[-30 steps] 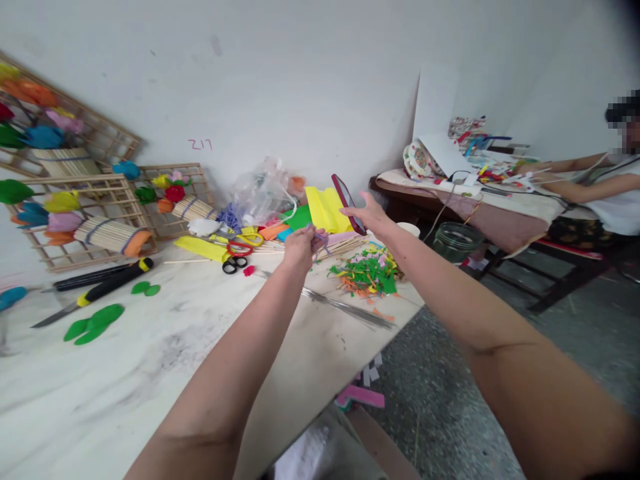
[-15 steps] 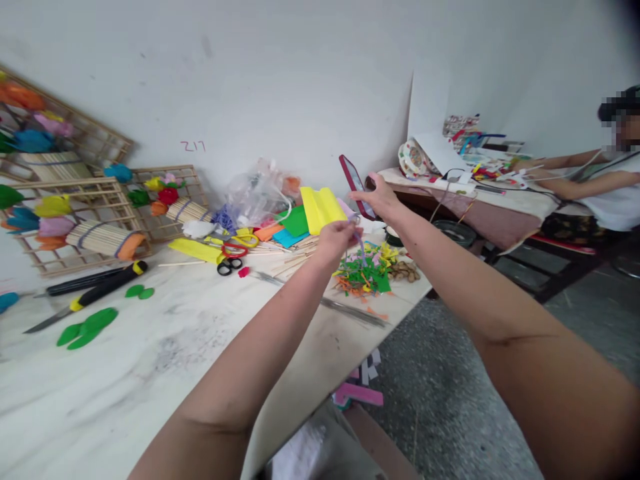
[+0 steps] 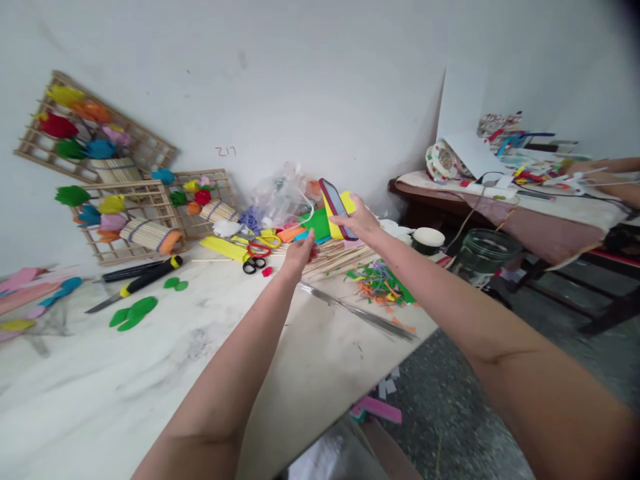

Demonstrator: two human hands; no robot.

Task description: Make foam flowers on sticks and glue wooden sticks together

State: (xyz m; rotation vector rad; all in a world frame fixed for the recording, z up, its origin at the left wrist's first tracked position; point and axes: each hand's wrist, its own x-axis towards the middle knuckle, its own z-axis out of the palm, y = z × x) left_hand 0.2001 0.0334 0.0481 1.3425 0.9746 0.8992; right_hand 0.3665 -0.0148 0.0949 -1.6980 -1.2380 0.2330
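Observation:
My right hand (image 3: 361, 220) grips a smartphone (image 3: 336, 205) in a dark red case, held tilted above the back of the table. Just left of it is my left hand (image 3: 301, 255), its thumb raised apart from the fingers and nothing visible in it. Behind the phone lie a yellow sheet (image 3: 349, 200) and a green sheet (image 3: 318, 223), partly covered. Thin wooden sticks (image 3: 337, 257) spread beneath both hands. Near my right forearm sits a heap of colourful paper scraps (image 3: 383, 283), with a bundle of thin wires (image 3: 357, 310) in front.
Scissors (image 3: 255, 265), a black-and-yellow knife (image 3: 135, 283) and green petal-shaped cutouts (image 3: 135, 313) lie leftward. Stick lattices with paper flowers (image 3: 125, 143) lean on the wall. A glass jar (image 3: 485, 250) stands right of the table. Another person's arm (image 3: 607, 170) reaches over a second table.
My left hand has moved left and let go of a purple strip over the scraps. My right hand has brought the phone left and lower. The view has turned left.

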